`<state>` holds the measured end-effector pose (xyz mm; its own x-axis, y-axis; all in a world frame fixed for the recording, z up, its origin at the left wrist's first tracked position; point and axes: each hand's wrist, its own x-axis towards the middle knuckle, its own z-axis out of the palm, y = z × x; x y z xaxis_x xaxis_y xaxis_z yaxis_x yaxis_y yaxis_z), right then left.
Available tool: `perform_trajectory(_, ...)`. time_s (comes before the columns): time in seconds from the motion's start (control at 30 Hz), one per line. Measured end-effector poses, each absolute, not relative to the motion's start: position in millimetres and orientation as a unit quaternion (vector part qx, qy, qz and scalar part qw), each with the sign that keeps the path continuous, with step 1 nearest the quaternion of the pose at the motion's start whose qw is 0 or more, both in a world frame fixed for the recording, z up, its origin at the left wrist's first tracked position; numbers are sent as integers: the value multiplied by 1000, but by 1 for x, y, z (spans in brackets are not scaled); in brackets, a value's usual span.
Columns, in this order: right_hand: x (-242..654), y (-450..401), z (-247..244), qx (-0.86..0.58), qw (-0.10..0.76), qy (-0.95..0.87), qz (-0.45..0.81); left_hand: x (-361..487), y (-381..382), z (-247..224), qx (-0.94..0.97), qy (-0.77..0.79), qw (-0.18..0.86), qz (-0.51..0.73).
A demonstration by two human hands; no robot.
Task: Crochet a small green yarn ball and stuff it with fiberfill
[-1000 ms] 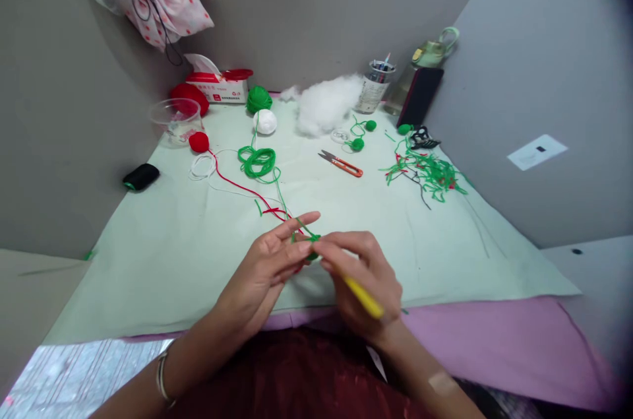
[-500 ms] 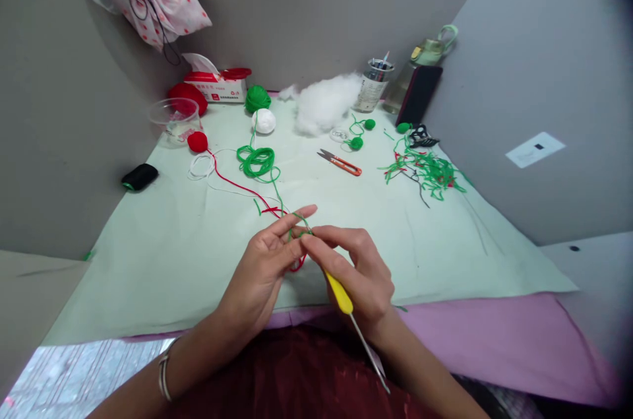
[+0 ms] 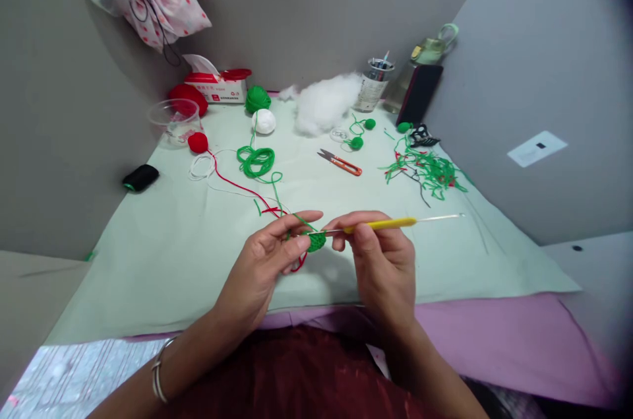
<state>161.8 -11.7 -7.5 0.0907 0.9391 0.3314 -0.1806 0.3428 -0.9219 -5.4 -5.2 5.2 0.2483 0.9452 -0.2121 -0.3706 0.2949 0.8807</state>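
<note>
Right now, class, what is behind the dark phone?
Behind the phone is a bottle; its green top and left side show. The phone covers the rest, so that part cannot be seen.

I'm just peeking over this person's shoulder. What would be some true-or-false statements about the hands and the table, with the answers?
1. The left hand holds a small green crocheted piece. True.
2. The snips are in the right hand. False: they lie on the table; that hand holds a yellow-handled hook.
3. White fluff lies left of the pen holder. True.
4. The phone lies flat. False: it is propped up at a slant.
5. Red yarn runs from the small red ball towards the hands. True.
</note>
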Motion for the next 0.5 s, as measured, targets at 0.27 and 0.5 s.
perform_trajectory(0.27,160,-19,-3,-388,613,-609,320,-8,-6,1,406,411,636,512)
perform_trajectory(0.5,158,-25,-4,-344,619,-668,227,-8,-8,3,396,413,634,520)
